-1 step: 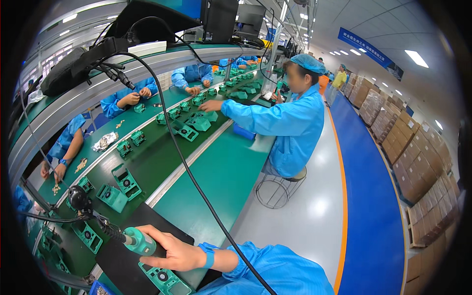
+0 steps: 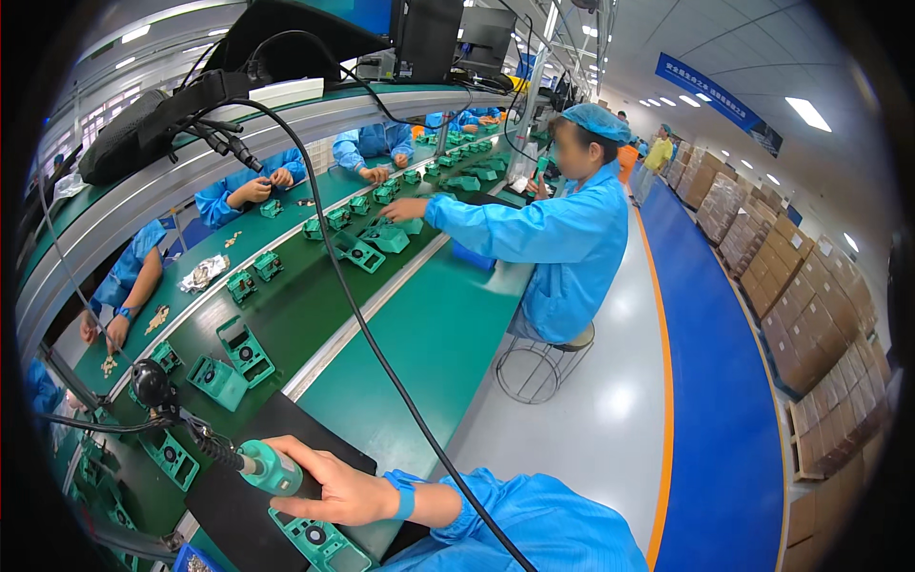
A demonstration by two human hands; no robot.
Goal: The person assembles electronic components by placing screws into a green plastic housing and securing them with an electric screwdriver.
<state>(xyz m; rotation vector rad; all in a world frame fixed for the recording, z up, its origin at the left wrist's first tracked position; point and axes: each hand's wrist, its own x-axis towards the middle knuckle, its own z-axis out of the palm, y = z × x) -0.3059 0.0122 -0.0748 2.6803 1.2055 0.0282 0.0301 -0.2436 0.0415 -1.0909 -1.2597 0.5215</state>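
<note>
My right hand (image 2: 348,489) comes in from the lower edge, wearing a blue wrist strap (image 2: 407,497). Its fingers are wrapped round a green electric screwdriver (image 2: 274,467), whose black coiled cord leads off its top end toward a hanging holder. Just below the hand, a green plastic housing (image 2: 319,539) with a round black part lies on a black mat (image 2: 243,520). The screwdriver's tip is hidden, so I cannot tell whether it touches the housing. My left hand is out of view.
Green housings (image 2: 244,353) stand along the dark green conveyor (image 2: 295,324). A blue bin of small metal parts (image 2: 193,561) sits at the lower edge. A black cable (image 2: 357,329) crosses the view. A co-worker (image 2: 572,229) sits ahead; other workers' hands are across the line.
The co-worker's outstretched hand has shifted slightly left over the green housings. My right hand and the screwdriver look unmoved.
</note>
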